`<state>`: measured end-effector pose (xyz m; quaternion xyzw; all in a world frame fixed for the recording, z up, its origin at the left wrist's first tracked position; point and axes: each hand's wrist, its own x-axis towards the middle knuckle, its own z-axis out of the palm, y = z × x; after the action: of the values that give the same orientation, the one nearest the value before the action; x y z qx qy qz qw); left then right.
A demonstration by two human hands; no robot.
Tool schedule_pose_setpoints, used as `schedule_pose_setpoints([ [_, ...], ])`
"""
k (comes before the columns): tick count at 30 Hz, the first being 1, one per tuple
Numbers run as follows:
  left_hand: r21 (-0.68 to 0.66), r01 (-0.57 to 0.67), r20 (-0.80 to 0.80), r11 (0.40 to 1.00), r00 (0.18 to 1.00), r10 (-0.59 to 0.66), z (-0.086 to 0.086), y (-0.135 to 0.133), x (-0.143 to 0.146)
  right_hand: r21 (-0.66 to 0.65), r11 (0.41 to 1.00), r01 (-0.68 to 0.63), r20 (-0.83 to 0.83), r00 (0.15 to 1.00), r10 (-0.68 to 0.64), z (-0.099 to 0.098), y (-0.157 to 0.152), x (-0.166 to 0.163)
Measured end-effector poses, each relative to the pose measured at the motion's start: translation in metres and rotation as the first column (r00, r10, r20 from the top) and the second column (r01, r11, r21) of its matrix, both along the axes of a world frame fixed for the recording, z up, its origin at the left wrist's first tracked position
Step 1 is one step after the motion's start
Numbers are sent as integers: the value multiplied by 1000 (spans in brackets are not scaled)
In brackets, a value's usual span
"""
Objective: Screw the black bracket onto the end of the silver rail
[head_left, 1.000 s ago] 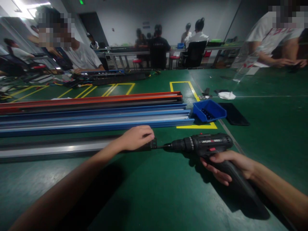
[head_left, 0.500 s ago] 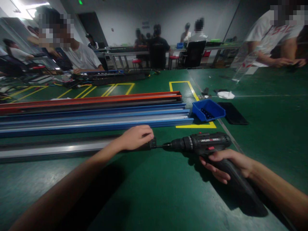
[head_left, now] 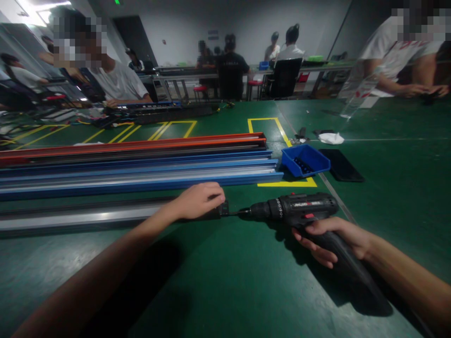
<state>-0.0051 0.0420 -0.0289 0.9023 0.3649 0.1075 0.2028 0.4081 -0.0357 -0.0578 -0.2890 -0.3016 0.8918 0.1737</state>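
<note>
The left hand (head_left: 200, 201) clasped a long black-and-silver metal rail (head_left: 88, 218) on the green worktop (head_left: 229, 272), apparently bracing it, while the right hand (head_left: 348, 238) gripped a black cordless drill (head_left: 306, 206), seemingly levelled to align its thin dark bit (head_left: 237, 213).

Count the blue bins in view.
2: the near bin, right of the blue rails and beyond the drill, and the far bin, small in view on the back table. More could be hidden in the background.
</note>
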Motion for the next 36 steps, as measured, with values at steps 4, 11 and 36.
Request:
schedule_pose_setpoints([
  [4, -2, 2, 2, 1000, 1000, -2, -1, 0, 0, 2, 1000, 2, 11, 1000, -2, 1, 0, -1],
  [11, 4, 11, 6, 1000, 1000, -11, -1, 0, 1, -12, 1000, -2, 3, 1000, 2, 1, 1, 0],
  [36, 15, 8, -3, 1000, 1000, -8, 1, 0, 0, -18, 1000, 16, 31, 999, -16, 3, 2, -4],
])
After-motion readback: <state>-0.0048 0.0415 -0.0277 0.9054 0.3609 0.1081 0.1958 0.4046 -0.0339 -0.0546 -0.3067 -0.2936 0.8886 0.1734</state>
